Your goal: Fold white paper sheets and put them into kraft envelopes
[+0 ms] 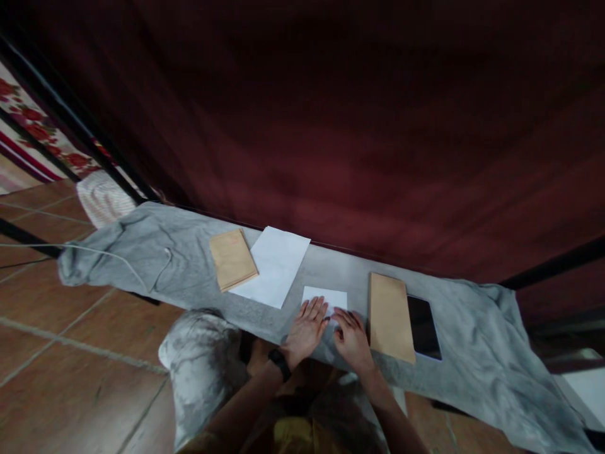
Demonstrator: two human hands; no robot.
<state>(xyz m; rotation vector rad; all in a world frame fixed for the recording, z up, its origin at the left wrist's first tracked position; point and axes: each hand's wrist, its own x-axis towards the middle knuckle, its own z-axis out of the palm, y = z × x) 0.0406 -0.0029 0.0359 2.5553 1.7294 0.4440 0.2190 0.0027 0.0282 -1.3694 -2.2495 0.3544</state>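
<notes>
A small white paper (326, 294), which looks folded, lies at the middle of the grey cloth in front of me. My left hand (305, 328) rests flat on its left part with the fingers stretched out, and a black band circles that wrist. At the paper's right part is my right hand (350, 337), its fingers bent and closed at the paper. Both hands cover the paper's near edge. Brown envelopes (391, 318) lie to the right of my right hand. Beyond my left hand lies a larger sheet of white paper (278, 265).
A second stack of brown envelopes (232, 258) overlaps the large sheet's left side. A dark-screened tablet or phone (424, 328) sits partly beneath the right envelopes. Grey cloth (477, 334) covers the narrow surface, with a white cable (120, 258) at left. A dark red curtain (302, 157) hangs behind.
</notes>
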